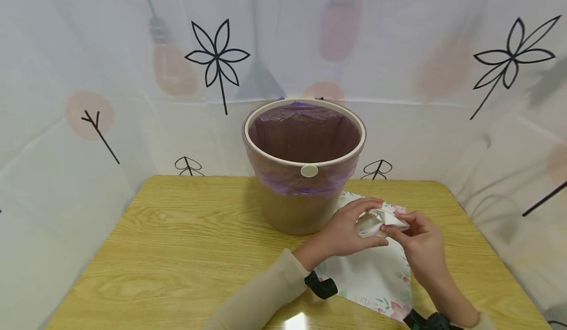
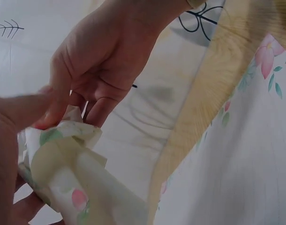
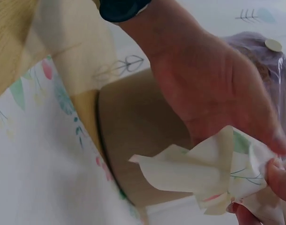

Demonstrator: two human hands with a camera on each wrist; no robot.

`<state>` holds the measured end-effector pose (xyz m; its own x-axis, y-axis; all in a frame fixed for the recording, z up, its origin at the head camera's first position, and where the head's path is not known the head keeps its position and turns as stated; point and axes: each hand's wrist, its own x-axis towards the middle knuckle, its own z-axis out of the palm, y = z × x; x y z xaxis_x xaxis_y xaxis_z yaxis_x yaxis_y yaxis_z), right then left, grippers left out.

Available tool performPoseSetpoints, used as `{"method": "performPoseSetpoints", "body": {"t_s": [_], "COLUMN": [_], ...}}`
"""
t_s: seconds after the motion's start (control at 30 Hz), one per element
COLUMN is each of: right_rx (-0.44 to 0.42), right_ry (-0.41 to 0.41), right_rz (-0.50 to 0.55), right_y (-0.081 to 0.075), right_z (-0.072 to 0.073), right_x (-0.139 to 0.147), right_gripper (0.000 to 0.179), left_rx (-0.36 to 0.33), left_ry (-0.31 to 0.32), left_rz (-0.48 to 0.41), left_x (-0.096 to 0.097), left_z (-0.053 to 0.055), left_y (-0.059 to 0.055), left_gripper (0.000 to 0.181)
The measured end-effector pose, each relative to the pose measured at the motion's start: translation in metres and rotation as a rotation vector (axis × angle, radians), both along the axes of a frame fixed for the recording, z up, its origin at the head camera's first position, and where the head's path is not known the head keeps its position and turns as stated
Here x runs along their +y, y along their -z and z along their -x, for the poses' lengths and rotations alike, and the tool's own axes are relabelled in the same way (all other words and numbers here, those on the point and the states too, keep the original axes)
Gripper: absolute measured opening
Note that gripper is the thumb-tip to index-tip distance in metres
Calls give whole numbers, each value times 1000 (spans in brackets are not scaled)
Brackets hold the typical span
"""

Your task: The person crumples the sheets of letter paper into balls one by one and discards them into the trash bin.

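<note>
Both hands work on a crumpled sheet of flower-printed paper [image 1: 389, 216] above the right part of the table. My left hand [image 1: 344, 231] curls round its left side, fingers behind and thumb in front. From the right, my right hand [image 1: 426, 244] pinches the paper between thumb and fingers. In the left wrist view the folded paper [image 2: 63, 173] shows green and pink prints and a cream-coloured face. Its loose corner sticks out towards the left in the right wrist view, where the right thumb [image 3: 280, 180] presses on the folds. Beneath the hands lies a flat white sheet with a floral border [image 1: 369, 276].
A brown bin [image 1: 283, 209] lined with a purple translucent bag [image 1: 270, 172] stands behind and left of the hands, its mouth facing up. The wooden table [image 1: 177, 251] ends at a patterned cloth backdrop [image 1: 283, 34]. Each wrist wears a black band.
</note>
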<state>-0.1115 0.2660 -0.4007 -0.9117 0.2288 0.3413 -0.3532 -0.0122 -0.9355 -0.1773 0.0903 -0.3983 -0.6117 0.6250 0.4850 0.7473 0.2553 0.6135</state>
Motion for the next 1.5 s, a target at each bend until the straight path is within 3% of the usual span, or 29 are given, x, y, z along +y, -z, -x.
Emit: {"method": "performPoseSetpoints", "body": {"t_s": [0.17,0.27,0.53,0.7,0.83,0.97,1.07,1.13,1.3,1.5], "right_rx": [-27,-15,59,14,-3,-23,-83,-127,-157,-135], "right_ry": [16,-15,-343,-322,-351,-496,-611,-645,-633,-602], "right_rz": [-51,-86,-155,-333,-373,-291,-190,-157,-124,11], "right_y": [2,3,-3,-12,-14,-11,-8,-7,-6,-7], "right_z": [-2,-3,-5,-4,-1,2,3,3,2,-1], "right_x": [-8,-7,17,29,32,36,39,39,36,27], "right_gripper": [26,27,32,30,26,24,28,30,30,27], "left_rx": [71,75,-28,-74,-108,-77,-26,8,57,101], "left_ry": [-66,-78,-52,-31,-9,-6,0,2,-10,-29], "left_rz": [-12,-56,-103,-87,-84,-60,-55,-55,-53,-70], "left_x": [5,4,-3,-5,-5,-4,-4,-4,-4,-3], "left_z": [1,1,1,0,-1,-1,-1,-1,-2,-4], "left_y": [5,5,2,-2,-2,-1,0,0,1,0], "left_gripper": [57,53,53,49,44,41,37,34,29,28]}}
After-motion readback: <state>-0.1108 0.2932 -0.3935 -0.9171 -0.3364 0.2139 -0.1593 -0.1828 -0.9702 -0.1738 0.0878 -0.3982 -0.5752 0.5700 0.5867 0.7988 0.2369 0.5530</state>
